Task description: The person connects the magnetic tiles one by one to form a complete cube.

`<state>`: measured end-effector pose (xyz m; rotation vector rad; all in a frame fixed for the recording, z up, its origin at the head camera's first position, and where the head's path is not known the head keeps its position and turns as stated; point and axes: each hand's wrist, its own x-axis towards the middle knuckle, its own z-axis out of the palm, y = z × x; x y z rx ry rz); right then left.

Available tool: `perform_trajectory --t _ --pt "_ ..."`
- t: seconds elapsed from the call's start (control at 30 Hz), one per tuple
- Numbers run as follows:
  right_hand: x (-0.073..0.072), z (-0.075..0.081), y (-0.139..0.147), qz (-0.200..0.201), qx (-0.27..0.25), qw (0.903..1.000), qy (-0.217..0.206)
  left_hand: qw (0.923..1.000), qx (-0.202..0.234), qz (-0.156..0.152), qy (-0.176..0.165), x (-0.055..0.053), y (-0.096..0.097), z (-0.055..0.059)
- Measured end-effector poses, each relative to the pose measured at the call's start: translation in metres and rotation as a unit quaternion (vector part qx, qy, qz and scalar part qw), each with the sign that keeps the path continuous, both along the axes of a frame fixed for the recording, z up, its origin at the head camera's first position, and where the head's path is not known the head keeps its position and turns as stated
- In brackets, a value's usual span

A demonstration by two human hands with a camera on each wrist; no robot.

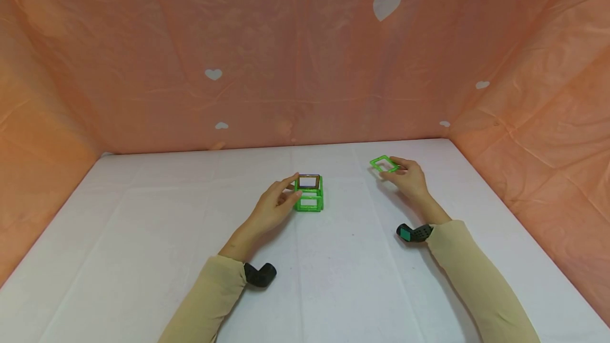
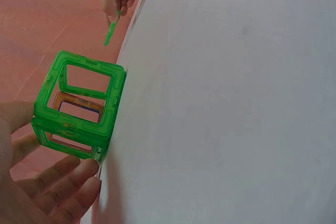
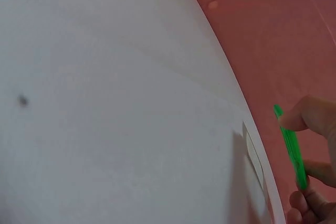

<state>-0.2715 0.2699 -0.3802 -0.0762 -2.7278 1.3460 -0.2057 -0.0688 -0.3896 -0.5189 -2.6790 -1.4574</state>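
Near the middle of the table stands a small box of square magnetic tiles [image 1: 308,208], mostly green with see-through centres. An orange-brown and purple tile [image 1: 309,175] shows at its upper part in the head view. My left hand [image 1: 272,206] holds the box from its left side, thumb and fingers against its edges; the left wrist view shows the green frames [image 2: 79,118] close up. Off to the right, my right hand [image 1: 409,178] pinches a single green square tile [image 1: 374,162] by its edge, above the table. In the right wrist view that tile [image 3: 292,148] appears edge-on between thumb and fingers.
A white cloth [image 1: 143,237] covers the table. Orange sheeting with pale hearts [image 1: 257,57] hangs behind it and along the sides. Each wrist wears a black device, the left one [image 1: 260,275] and the right one [image 1: 414,233] both close to the cloth.
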Motion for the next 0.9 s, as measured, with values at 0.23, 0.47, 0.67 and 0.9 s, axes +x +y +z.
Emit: perform_trajectory --t 0.23,0.47,0.67,0.9 --pt "0.002 0.002 -0.006 0.023 -0.007 0.9997 0.002 1.0000 -0.003 0.001 -0.001 0.000 0.000 0.001" --pt "0.003 0.003 -0.016 0.043 -0.011 0.9990 0.000 1.0000 0.002 0.002 -0.008 0.000 0.001 0.000" --pt "0.006 0.004 -0.022 0.071 -0.018 0.9973 0.003 1.0000 0.002 0.001 -0.009 0.000 0.000 0.000" --pt "0.009 0.006 -0.033 0.097 -0.024 0.9949 0.013 1.0000 0.000 0.002 -0.009 0.000 0.000 0.000"
